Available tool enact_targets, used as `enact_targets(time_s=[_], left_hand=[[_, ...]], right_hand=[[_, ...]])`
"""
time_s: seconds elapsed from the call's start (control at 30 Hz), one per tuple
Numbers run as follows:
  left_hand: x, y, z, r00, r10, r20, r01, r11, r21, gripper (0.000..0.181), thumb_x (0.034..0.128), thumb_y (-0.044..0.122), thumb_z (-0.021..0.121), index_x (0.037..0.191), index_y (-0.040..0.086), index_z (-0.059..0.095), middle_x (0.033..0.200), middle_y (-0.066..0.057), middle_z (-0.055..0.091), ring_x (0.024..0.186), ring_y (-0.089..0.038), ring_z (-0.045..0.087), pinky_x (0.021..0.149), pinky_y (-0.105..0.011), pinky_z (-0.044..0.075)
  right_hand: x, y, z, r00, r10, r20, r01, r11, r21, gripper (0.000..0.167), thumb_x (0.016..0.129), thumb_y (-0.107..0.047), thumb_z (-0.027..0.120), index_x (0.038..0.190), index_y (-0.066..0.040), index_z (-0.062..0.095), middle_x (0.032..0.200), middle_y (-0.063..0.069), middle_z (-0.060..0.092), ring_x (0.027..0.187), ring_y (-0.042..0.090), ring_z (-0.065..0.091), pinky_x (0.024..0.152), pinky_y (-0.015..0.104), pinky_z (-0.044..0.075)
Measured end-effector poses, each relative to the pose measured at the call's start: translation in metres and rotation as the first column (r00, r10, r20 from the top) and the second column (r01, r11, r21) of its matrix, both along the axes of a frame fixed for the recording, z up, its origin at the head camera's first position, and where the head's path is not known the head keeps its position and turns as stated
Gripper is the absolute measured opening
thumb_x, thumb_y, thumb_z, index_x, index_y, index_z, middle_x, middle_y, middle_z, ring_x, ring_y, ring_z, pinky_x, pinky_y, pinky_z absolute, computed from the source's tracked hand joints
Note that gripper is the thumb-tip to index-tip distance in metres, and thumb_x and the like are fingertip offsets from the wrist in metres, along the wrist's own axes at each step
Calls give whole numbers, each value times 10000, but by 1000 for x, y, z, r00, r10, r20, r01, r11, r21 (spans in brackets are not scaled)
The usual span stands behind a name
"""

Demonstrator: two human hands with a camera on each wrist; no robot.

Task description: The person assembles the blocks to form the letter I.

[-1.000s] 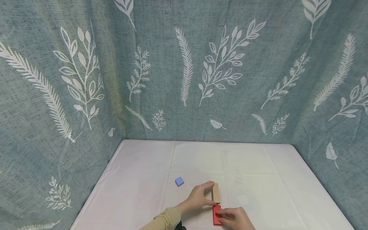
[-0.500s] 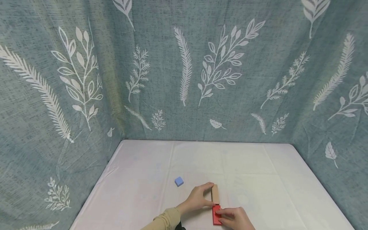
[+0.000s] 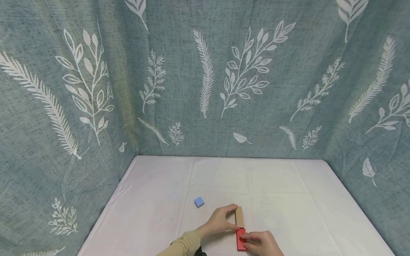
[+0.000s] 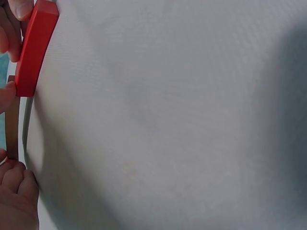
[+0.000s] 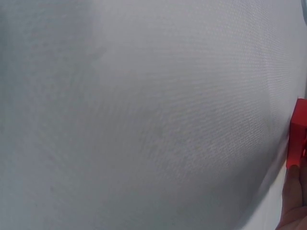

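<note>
Wood block (image 3: 239, 217) lies on the bench (image 3: 160, 192), lengthwise away from me, directly right of my left hand (image 3: 219, 219). That hand is clamped on it: finger at the far end, thumb at the near one. Red block (image 3: 239, 242) sits nearer me, in line with the wood, end to end; my thumb partly covers the seam, so cannot tell if they touch. My right hand (image 3: 264, 242) comes in from the red block's right, fingertips pinching it. Hands near one another, a slight gap between left thumb and right fingers. Blue block (image 3: 199, 202) beyond my left hand, off to the left, apart from both hands.
</note>
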State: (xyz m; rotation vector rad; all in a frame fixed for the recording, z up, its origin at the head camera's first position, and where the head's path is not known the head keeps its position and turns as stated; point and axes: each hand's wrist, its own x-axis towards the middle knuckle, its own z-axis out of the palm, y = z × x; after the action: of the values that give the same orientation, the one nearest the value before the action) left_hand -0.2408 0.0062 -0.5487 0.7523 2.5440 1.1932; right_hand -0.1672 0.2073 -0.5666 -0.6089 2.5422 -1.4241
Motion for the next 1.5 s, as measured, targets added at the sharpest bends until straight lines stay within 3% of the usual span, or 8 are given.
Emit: enact_targets(time_s=[0.2, 0.7, 1.07, 1.5], left_hand=[[0, -1, 2, 1000, -13, 20, 14, 1000, -17, 689, 716, 219, 822, 1309, 8, 541, 1371, -141, 543, 1287, -288, 502, 1096, -367, 426], [-4, -3, 6, 997, -45, 65, 47, 998, -35, 657, 730, 216, 815, 1306, 55, 543, 1364, -85, 558, 1299, -250, 492, 1097, -328, 423], [-4, -4, 5, 996, -53, 68, 54, 998, -27, 648, 726, 214, 815, 1301, 79, 549, 1361, -64, 560, 1305, -241, 485, 1103, -330, 413], [-4, -4, 4, 995, -45, 87, 47, 998, -31, 642, 732, 217, 812, 1305, 91, 551, 1366, -46, 559, 1311, -225, 478, 1108, -331, 406]], right_hand=[[0, -1, 1, 999, -7, 48, 7, 1000, -9, 273, 829, -205, 722, 1032, -22, 728, 1007, 119, 732, 915, -33, 628, 793, 321, 603], [0, 0, 0, 999, 0, 43, 0, 1000, -19, 255, 825, -178, 725, 1024, -19, 730, 993, 126, 734, 916, -27, 638, 771, 290, 606], [2, -1, 4, 995, -18, 102, 18, 1000, -1, 269, 821, -181, 730, 1043, -29, 729, 997, 108, 736, 902, -16, 642, 790, 295, 601], [2, 0, 6, 992, 13, 124, -10, 1000, -29, 309, 838, -217, 713, 1065, -7, 714, 1033, 139, 723, 946, -25, 640, 801, 292, 598]])
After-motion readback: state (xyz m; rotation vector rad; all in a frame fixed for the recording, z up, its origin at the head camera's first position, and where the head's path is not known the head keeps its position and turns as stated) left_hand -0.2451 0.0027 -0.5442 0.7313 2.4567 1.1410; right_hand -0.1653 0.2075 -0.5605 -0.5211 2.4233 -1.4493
